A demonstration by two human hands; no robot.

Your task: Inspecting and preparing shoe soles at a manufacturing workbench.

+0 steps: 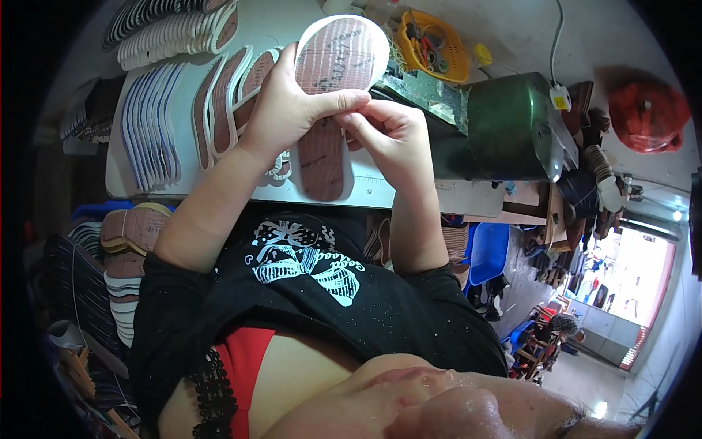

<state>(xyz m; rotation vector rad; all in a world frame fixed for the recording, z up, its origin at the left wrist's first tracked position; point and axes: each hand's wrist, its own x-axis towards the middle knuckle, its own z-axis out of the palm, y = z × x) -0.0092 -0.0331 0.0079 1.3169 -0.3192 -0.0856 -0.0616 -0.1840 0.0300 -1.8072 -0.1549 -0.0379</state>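
A shoe insole (325, 157) with a brownish, marked face and a white rim around its wide end is held up over the table, wide end away from me. My left hand (289, 110) is closed round its left side, thumb laid across the face. At its right edge my right hand (395, 135) is closed, thumb and fingertips pinched at the narrow waist beside the left thumb tip. Whether a finer piece lies between those right fingertips is hidden. Just left of the left hand, several similar white-edged insoles (219, 117) lie on the table.
A row of blue-edged white insoles (153, 121) and more stacks cover the white table (365, 190) on the left. A green machine (512, 124) stands at the right, with a yellow basket (435, 47) of tools behind. A blue bin (488, 252) sits below to the right.
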